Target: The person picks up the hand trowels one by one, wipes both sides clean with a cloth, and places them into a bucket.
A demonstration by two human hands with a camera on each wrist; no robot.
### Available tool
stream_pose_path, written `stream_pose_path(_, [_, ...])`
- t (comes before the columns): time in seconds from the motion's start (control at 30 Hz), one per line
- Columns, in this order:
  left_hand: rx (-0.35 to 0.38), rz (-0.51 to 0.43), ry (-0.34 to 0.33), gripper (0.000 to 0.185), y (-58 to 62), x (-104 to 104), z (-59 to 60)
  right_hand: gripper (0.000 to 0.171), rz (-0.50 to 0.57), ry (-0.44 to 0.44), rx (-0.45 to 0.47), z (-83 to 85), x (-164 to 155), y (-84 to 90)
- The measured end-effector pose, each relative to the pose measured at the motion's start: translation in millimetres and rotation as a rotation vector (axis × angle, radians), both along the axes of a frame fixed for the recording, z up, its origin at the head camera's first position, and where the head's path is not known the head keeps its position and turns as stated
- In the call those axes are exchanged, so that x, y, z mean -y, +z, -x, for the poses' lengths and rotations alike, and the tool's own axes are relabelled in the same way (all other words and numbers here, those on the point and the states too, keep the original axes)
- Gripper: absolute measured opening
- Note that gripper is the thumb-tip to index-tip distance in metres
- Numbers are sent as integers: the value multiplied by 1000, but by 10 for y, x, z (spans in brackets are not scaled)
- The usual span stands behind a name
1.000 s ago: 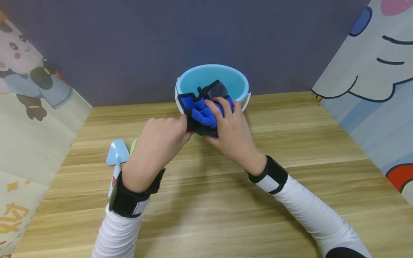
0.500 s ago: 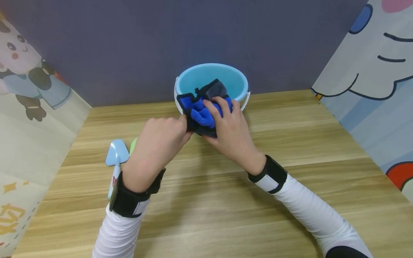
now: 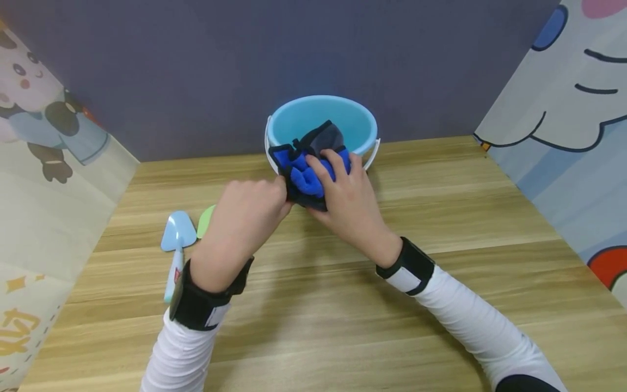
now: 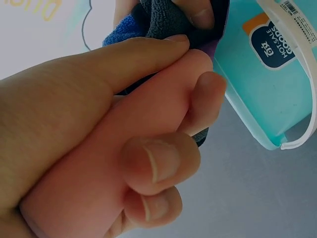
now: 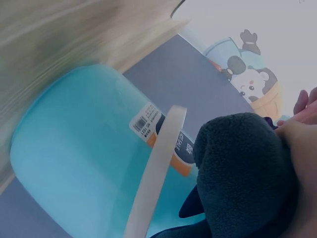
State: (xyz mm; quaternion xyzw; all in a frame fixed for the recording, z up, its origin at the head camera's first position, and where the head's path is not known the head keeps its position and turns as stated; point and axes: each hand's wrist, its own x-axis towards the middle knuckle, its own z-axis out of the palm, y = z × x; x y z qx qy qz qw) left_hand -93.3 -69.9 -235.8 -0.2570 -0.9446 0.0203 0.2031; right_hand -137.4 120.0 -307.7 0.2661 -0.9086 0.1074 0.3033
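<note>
A crumpled cloth (image 3: 307, 182), bright blue and dark grey with black edging, is bunched between both hands at the near rim of a light blue bucket (image 3: 291, 120). My left hand (image 3: 237, 226) pinches its left edge; the left wrist view shows the thumb pressed against the index finger, the other fingers curled. From the right, my right hand (image 3: 352, 209) grips the cloth, its fingers spread and bent over the top. Grey terry fabric of the cloth (image 5: 242, 173) fills the lower right of the right wrist view. The right thumb is mostly hidden in the head view.
A toy shovel (image 3: 178, 234) with a light blue blade lies on the wooden table (image 3: 431, 337), left of my left forearm. Beside it a green piece (image 3: 204, 220) is partly covered by that arm. The bucket has a white handle (image 3: 373, 155) and stands against a dark wall.
The cloth has bunched slightly and its left part has shrunk inward. My left hand has shifted a little to the right, showing more of the green piece.
</note>
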Motion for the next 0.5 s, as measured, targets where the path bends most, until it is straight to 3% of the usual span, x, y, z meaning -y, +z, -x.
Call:
stream_pose_path(0.17, [2, 14, 7, 28, -19, -24, -13, 88, -56, -17, -12, -31, 12, -28])
stream_pose_path(0.5, [19, 23, 4, 26, -11, -65, -8, 91, -52, -4, 2, -9, -44, -22])
